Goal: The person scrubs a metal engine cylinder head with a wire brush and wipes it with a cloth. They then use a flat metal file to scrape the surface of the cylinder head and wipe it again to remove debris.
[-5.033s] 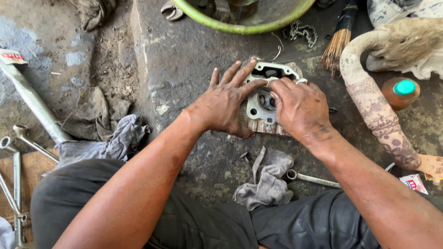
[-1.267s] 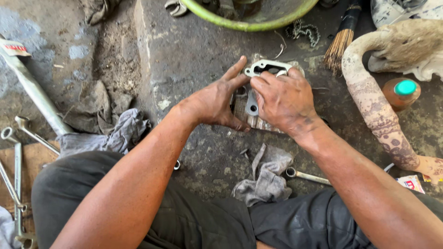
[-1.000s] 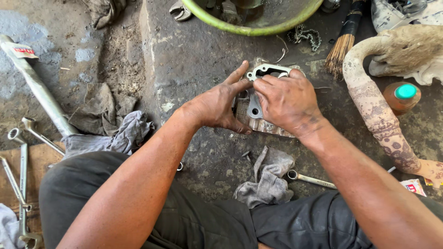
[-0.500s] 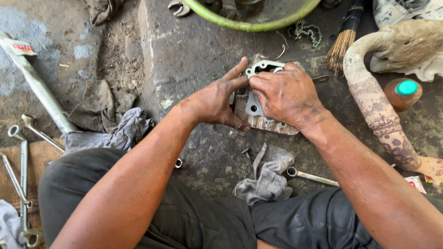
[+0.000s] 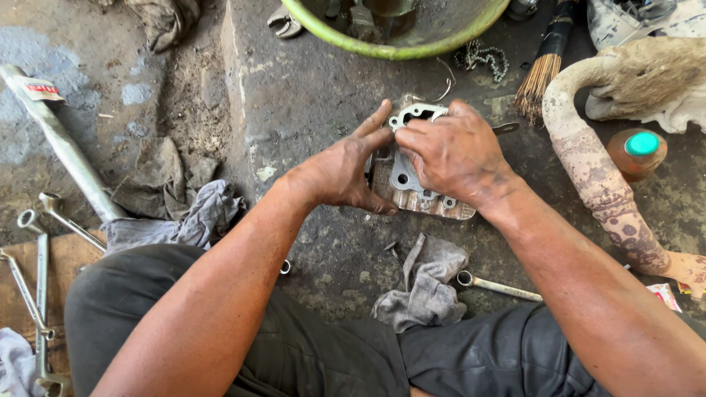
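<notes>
Two greasy hands meet over one part at the middle of the dark concrete floor point(image 5: 309, 95), and everything else rings them. Biggest of the lot, the green basin point(image 5: 397, 33) pokes in at the top edge, a short chain point(image 5: 482, 57) lying just beside its rim. Over by the right edge, the rusty curved exhaust pipe point(image 5: 596, 176) sweeps down past a brown bottle with a teal cap point(image 5: 638, 149). A long steel tube point(image 5: 62, 143) slants along the left side, with spanners point(image 5: 37, 272) on a board in the lower left corner and grey rags point(image 5: 173, 220) beside them. Near the bottom edge, a crumpled grey cloth point(image 5: 426, 287) sits touching a ring spanner point(image 5: 496, 287). A bristle brush point(image 5: 540, 70) lies near the top right.

Now the centre: the finned metal engine part point(image 5: 423, 202) rests on the floor, and a thin grey gasket point(image 5: 406, 173) lies on its face, its top loop peeking out above the knuckles. Left hand point(image 5: 342, 173) cups the part's left side, forefinger stretched up to the gasket's top edge, thumb tucked low against the fins. Right hand point(image 5: 456, 158) lies over the gasket, fingers curled close together and pressing on its upper end; whether they pinch it, I cannot tell.
</notes>
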